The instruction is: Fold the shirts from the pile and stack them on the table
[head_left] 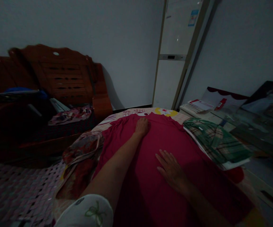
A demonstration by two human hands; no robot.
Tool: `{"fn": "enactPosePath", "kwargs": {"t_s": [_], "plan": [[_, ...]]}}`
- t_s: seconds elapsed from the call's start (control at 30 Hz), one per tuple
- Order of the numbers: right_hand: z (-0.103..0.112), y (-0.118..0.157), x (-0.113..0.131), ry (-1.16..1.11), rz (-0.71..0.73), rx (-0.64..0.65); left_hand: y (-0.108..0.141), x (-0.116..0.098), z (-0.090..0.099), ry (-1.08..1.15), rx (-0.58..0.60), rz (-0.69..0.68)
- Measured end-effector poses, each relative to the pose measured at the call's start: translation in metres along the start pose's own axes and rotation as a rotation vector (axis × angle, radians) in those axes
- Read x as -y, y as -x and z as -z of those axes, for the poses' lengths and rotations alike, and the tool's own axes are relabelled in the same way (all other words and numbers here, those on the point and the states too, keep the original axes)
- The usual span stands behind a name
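Observation:
A crimson shirt [155,135] lies spread out over a round table, its far part slightly wrinkled at the left. Near the shirt's far edge, my left hand [141,126] rests with its fingers curled down onto the fabric; the fingertips are hidden. My right hand [170,168] lies flat on the middle of the shirt, fingers stretched and apart. To the right of the shirt is a folded green plaid garment [218,142] with a white layer beneath it. A red and brown floral cloth with a strap [79,160] lies at the left.
The patterned tablecloth [110,119] shows around the shirt's edges. A wooden bench [65,78] heaped with cloth and bags stands at the left. Behind is a tall white air conditioner [170,82]. A glass-topped cabinet [249,119] with papers and pictures borders the right side.

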State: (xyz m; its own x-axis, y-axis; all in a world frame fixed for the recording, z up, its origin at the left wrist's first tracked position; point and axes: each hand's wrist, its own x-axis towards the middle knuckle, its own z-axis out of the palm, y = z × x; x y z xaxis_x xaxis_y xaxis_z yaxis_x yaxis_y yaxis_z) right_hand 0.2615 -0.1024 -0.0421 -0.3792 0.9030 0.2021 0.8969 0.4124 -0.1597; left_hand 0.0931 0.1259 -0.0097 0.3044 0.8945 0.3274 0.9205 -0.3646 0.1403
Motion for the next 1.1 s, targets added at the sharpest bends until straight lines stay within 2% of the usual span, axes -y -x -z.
{"fn": "enactPosePath", "kwargs": {"t_s": [0.07, 0.13, 0.3, 0.4, 0.47, 0.57, 0.63, 0.7, 0.77, 0.83, 0.9, 0.97, 1.03, 1.1], "plan": [[0.000, 0.000, 0.000, -0.008, -0.006, -0.004, 0.009, -0.010, 0.000, 0.019, 0.056, -0.115], [0.000, -0.001, 0.000, -0.016, -0.011, -0.006, 0.014, -0.013, -0.001, 0.030, 0.086, -0.130], [0.003, -0.002, 0.002, -0.026, -0.020, 0.031, 0.001, 0.010, 0.000, 0.038, 0.120, 0.014], [0.007, -0.003, 0.004, -0.031, -0.030, 0.049, -0.014, 0.026, 0.005, 0.030, 0.195, 0.119], [0.008, -0.003, 0.004, -0.034, -0.033, 0.050, -0.016, 0.028, 0.009, 0.034, 0.254, 0.138], [0.007, -0.004, 0.003, -0.036, -0.032, 0.034, 0.005, 0.018, 0.016, 0.023, 0.271, 0.092], [0.005, -0.004, 0.002, -0.039, -0.019, 0.007, 0.034, 0.010, 0.018, 0.008, 0.278, 0.039], [0.003, -0.004, 0.001, -0.041, -0.006, -0.011, 0.065, 0.012, 0.020, -0.001, 0.297, 0.003], [0.003, -0.004, 0.001, -0.040, -0.003, -0.007, 0.088, 0.028, 0.023, -0.011, 0.306, -0.002], [0.004, -0.004, 0.001, -0.043, 0.001, 0.003, 0.097, 0.056, 0.027, -0.034, 0.284, 0.054], [0.005, -0.004, 0.002, -0.046, 0.001, 0.006, 0.092, 0.086, 0.033, -0.066, 0.262, 0.146], [0.007, -0.004, 0.002, -0.046, -0.009, 0.013, 0.082, 0.110, 0.039, -0.061, 0.280, 0.133], [0.008, -0.005, 0.003, -0.045, -0.020, 0.030, 0.074, 0.120, 0.042, -0.051, 0.270, 0.119], [0.009, -0.005, 0.002, -0.048, -0.023, 0.045, 0.074, 0.119, 0.045, -0.024, 0.215, 0.091]]}}
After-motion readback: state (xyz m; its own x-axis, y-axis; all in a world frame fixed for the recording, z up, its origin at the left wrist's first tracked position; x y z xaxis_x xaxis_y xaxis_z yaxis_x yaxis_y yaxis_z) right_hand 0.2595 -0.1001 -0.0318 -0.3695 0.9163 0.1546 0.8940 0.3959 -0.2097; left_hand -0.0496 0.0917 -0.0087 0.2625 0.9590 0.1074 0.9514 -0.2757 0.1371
